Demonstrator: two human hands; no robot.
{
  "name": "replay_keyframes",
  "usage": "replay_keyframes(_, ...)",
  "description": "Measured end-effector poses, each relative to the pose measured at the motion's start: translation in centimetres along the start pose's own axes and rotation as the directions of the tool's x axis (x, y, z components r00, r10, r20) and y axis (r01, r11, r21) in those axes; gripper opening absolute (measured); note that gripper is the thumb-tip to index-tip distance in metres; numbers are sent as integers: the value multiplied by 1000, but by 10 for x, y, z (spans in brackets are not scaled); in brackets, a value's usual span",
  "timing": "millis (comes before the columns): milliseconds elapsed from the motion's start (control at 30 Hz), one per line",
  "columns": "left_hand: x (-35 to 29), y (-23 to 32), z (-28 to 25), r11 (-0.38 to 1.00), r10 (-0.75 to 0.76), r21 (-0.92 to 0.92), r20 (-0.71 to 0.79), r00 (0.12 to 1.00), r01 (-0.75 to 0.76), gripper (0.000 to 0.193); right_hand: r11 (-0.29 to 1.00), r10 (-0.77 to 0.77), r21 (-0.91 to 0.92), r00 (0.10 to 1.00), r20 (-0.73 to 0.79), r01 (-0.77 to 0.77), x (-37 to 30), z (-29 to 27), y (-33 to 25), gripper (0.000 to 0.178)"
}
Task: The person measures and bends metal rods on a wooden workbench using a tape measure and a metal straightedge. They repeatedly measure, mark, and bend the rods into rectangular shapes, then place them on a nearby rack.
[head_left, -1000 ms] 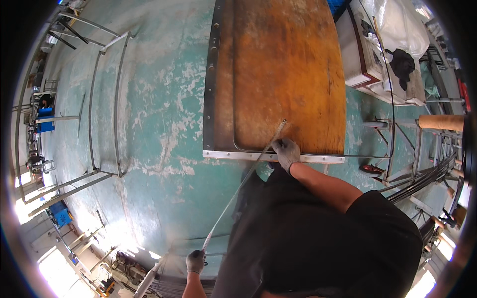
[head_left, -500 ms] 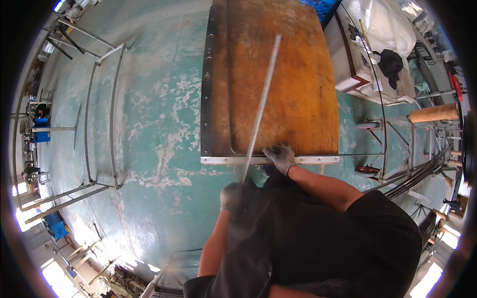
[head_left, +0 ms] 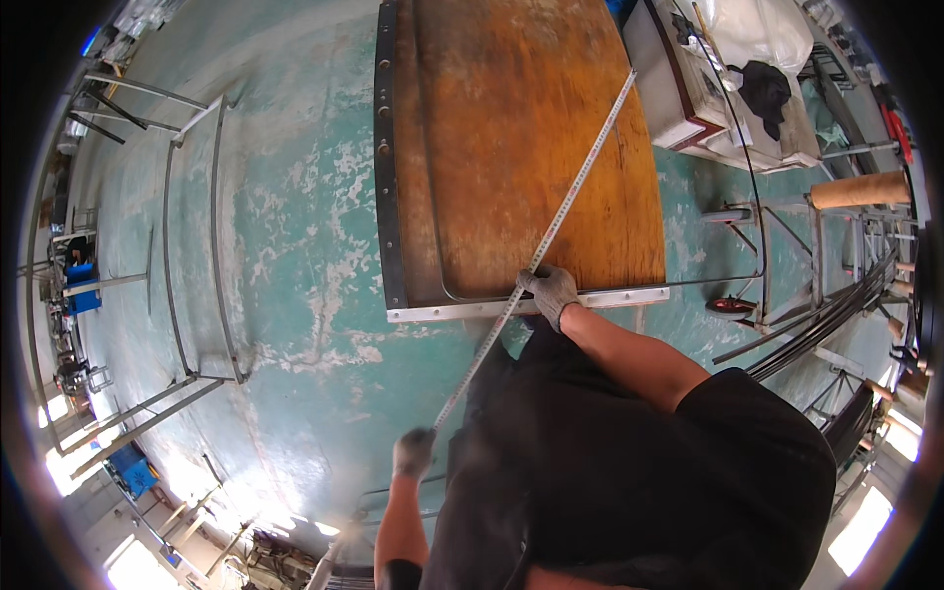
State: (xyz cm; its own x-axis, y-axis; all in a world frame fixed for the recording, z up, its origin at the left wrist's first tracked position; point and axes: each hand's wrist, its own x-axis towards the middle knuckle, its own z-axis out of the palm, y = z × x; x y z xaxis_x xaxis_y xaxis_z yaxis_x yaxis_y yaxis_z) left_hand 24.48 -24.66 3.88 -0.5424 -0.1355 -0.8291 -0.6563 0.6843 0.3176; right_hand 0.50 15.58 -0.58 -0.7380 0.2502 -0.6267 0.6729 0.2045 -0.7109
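Observation:
A pale tape measure blade point(head_left: 580, 175) stretches slantwise over the brown wooden tabletop point(head_left: 531, 108) and past its near edge. My left hand point(head_left: 413, 453), in a grey glove, is closed at the blade's lower end, out over the floor; the tape's case does not show. My gloved right hand point(head_left: 552, 290) is at the table's near metal strip point(head_left: 442, 313), its fingers closed on the blade where it crosses that edge. Beneath the blade lies a thin bent metal rod point(head_left: 434, 221), running along the table's left side, then turning along the near edge and beyond its right end.
A dark strip with holes point(head_left: 386, 167) edges the table's left side. On the right stand a white box-like block point(head_left: 678, 98) with a black cloth point(head_left: 764, 96), and a wheeled metal frame point(head_left: 762, 256). Another metal frame point(head_left: 221, 246) stands on the green floor to the left.
My left hand has moved left and down, drawing the lower end of the tape with it. The blade now slants more to the right, and my right hand has closed on it.

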Motion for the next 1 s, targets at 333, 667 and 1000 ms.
replay_keyframes(333, -164, -129, -18, 933, -169, -327, -36, 985, 148, 21, 973, -53, -230, 989, -136, 21, 7, 5, 6, 46)
replay_keyframes(667, -33, 59, 0, 922, 348, -176, -7, 937, -344, 21, 710, -537, -586, 839, -90, 391, -4, 21, 38, 8)
replay_keyframes(1000, 62, 145, 9, 780, 447, 331, 299, 843, -531, 22, 691, -471, -643, 881, -54, 330, -20, 13, 23, 11)
